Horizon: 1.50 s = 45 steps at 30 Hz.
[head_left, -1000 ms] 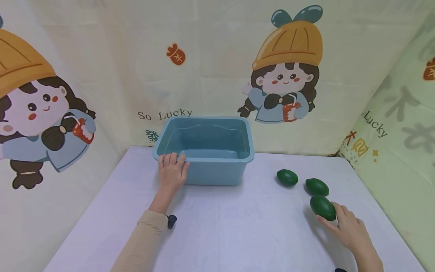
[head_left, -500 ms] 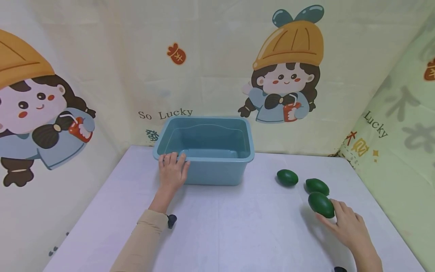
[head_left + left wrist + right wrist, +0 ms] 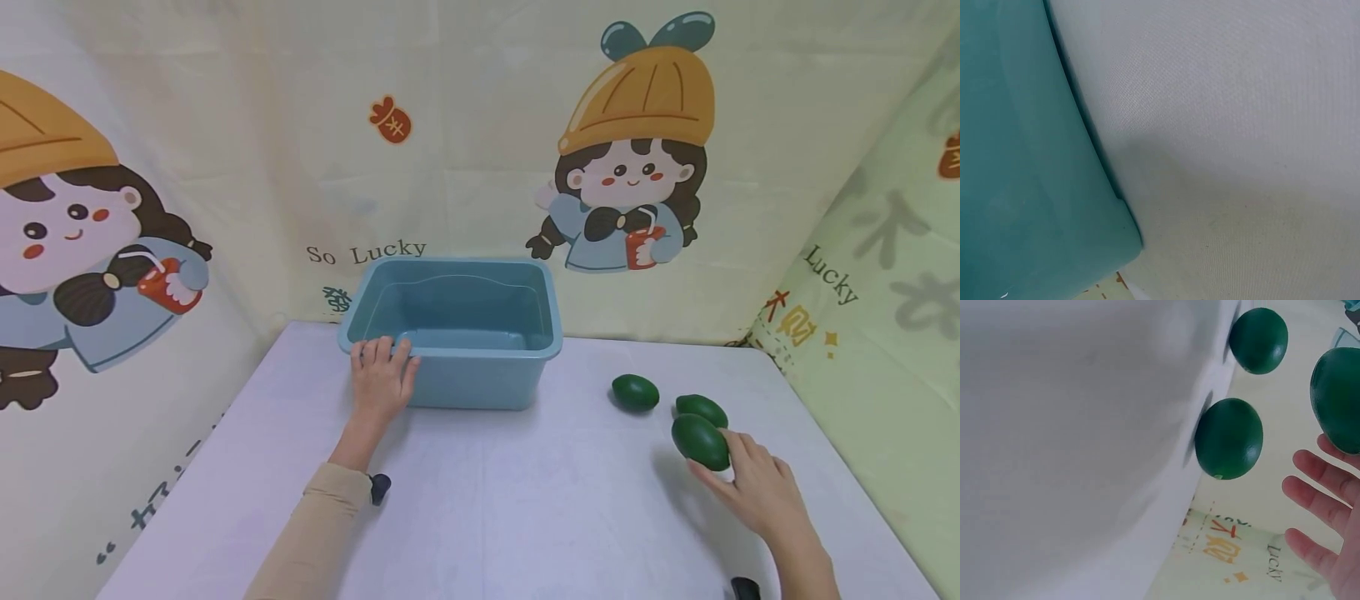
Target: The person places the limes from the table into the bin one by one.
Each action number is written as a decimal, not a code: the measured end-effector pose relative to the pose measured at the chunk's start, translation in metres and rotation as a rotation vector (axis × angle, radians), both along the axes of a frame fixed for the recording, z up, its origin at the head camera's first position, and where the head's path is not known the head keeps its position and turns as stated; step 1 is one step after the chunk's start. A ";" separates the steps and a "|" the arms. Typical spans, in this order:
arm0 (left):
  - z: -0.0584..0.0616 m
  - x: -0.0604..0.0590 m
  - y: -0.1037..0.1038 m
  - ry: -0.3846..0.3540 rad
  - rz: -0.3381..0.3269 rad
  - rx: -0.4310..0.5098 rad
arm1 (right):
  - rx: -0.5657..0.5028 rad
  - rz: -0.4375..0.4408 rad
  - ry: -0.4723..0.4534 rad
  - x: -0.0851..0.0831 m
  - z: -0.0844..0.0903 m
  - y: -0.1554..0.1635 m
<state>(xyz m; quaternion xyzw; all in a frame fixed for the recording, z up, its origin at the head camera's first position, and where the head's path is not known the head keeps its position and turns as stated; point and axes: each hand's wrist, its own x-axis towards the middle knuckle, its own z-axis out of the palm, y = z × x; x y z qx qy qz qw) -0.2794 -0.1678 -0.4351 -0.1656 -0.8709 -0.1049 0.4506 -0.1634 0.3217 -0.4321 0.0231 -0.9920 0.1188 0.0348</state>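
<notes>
An empty blue plastic tub [image 3: 480, 379] stands at the back of the white table [image 3: 525, 508]. My left hand [image 3: 381, 377] rests flat against its front left corner, fingertips on the rim; the left wrist view shows only the tub wall [image 3: 1022, 156] and the table [image 3: 1241, 156]. At the right, my right hand [image 3: 752, 487] holds a dark green oval fruit [image 3: 700, 442] at its fingertips, slightly above the table. Two more green fruits [image 3: 635, 392] [image 3: 702, 407] lie just behind it. The right wrist view shows the held fruit [image 3: 1338, 400] by my fingers [image 3: 1322, 481] and both lying fruits [image 3: 1229, 439] [image 3: 1259, 340].
A cartoon-printed cloth backdrop [image 3: 480, 150] closes in the table at the back and on both sides. The table's right edge [image 3: 847, 467] runs close to my right hand.
My right hand has raised the nearest green fruit and brought it a little left and away from me, toward the other two. The left hand and the tub have stayed put.
</notes>
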 end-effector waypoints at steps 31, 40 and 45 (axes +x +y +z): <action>-0.001 -0.004 -0.003 -0.026 0.004 -0.006 | -0.021 0.119 0.195 -0.031 0.024 -0.043; -0.002 -0.006 -0.003 -0.023 0.006 -0.003 | -0.027 0.136 0.194 -0.037 0.029 -0.048; -0.002 -0.008 -0.003 -0.009 0.002 0.001 | -0.027 0.140 0.206 -0.040 0.032 -0.050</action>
